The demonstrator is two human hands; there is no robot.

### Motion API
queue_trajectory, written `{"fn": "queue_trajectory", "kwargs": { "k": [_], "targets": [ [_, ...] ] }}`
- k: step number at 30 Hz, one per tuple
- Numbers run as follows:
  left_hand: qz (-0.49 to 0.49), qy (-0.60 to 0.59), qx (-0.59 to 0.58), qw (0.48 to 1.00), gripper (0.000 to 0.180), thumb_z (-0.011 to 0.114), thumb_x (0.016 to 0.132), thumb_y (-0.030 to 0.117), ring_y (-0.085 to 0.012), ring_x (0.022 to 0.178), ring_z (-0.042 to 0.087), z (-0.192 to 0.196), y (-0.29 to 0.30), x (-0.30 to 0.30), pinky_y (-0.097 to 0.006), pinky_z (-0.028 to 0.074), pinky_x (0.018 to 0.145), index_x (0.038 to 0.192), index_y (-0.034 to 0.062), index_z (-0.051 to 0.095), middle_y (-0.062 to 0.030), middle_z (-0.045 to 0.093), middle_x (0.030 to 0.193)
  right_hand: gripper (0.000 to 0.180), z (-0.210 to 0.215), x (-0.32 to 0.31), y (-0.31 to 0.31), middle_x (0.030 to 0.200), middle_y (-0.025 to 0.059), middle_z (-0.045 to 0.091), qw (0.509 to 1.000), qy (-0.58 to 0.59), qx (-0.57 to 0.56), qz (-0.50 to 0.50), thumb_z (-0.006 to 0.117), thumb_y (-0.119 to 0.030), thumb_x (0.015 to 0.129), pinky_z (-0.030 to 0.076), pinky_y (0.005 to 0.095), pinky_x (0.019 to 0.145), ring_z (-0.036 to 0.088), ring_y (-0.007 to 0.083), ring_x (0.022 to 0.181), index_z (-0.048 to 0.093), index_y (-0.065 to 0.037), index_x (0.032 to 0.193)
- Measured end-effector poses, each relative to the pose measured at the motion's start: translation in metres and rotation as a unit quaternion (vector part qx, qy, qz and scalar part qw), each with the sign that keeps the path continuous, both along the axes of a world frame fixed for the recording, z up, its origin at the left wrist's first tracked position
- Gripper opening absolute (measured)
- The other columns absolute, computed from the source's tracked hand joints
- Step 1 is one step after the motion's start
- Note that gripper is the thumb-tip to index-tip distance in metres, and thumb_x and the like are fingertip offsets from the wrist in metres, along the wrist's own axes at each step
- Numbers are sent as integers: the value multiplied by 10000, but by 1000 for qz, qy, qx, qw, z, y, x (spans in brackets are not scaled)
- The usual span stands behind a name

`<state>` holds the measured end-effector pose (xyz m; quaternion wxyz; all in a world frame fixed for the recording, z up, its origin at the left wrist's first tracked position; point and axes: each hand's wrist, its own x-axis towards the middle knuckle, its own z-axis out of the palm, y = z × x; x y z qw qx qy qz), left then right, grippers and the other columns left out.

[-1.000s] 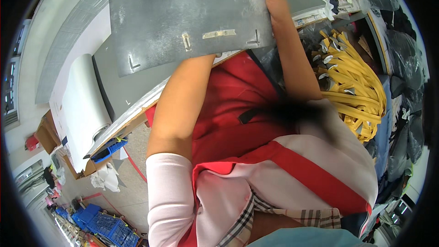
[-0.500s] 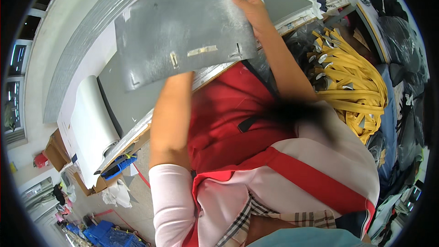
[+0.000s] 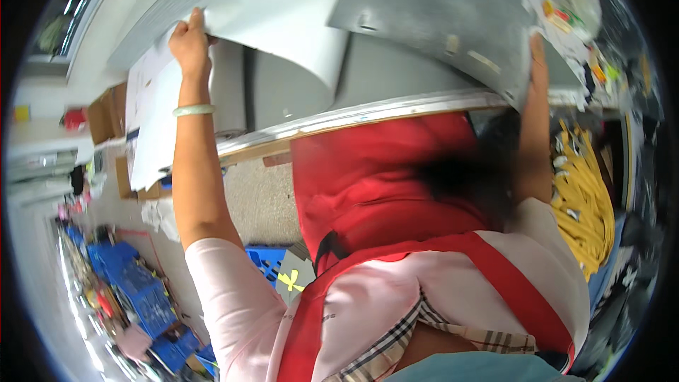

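My left hand [image 3: 189, 46], wearing a pale bangle, is closed on the corner of a white sheet [image 3: 283, 18] at the far left of the table. The sheet is lifted and curls down toward the middle. At the right, my right hand [image 3: 537, 60] grips the edge of a grey template board [image 3: 438, 10]. The board is tilted, with small slots and pieces of tape on its face. Something small and whitish shows by the right fingertips, too blurred to name. Below both lies grey sheet material [image 3: 290, 85] on the table, partly rolled at its left end.
The table's front edge [image 3: 368, 107] runs before my red apron. Yellow strips [image 3: 583, 198] hang in a bundle at the right. Plastic bags and scraps lie at the far right. A cardboard box [image 3: 107, 113] and blue crates [image 3: 134, 276] stand at the left.
My left hand has come out from under the template board and moved left, now holding up the white sheet. The board has shifted right, with my right hand lower on its edge.
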<state>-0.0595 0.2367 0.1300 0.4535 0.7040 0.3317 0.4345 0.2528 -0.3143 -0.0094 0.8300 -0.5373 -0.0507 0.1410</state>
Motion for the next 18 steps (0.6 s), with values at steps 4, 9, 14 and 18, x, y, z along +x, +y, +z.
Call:
{"fn": "queue_trajectory", "kwargs": {
  "k": [4,9,14,18],
  "targets": [
    [11,-14,-3,1000,388,732,949,191,-174,485,574,17,30,-25,-329,469,455,682,35,499,-78,565,611,658,-5,30,-42,1495,105,539,998,-14,-63,1,620,-412,1030,444,355,1118,576,238,1305,432,-46,1544],
    [162,6,71,984,265,760,933,222,-227,683,704,42,171,-149,-369,584,568,934,-4,623,-134,727,889,661,18,15,-35,1496,109,530,990,-35,-126,-43,596,-418,1047,421,352,1132,551,239,1327,399,-49,1558],
    [245,-77,-43,965,255,679,982,127,-303,854,737,58,264,-395,-421,654,708,1165,-34,601,-177,699,1058,657,4,9,-6,1483,110,540,994,-7,-101,-32,597,-420,1048,427,352,1124,555,232,1317,401,-54,1557],
    [277,0,-213,937,244,736,957,195,-220,622,636,-84,238,-407,-343,590,547,850,21,602,-93,603,763,656,27,7,-18,1459,108,561,986,-21,-162,-47,600,-434,1045,441,347,1111,571,231,1296,415,-56,1547]
  ]
}}
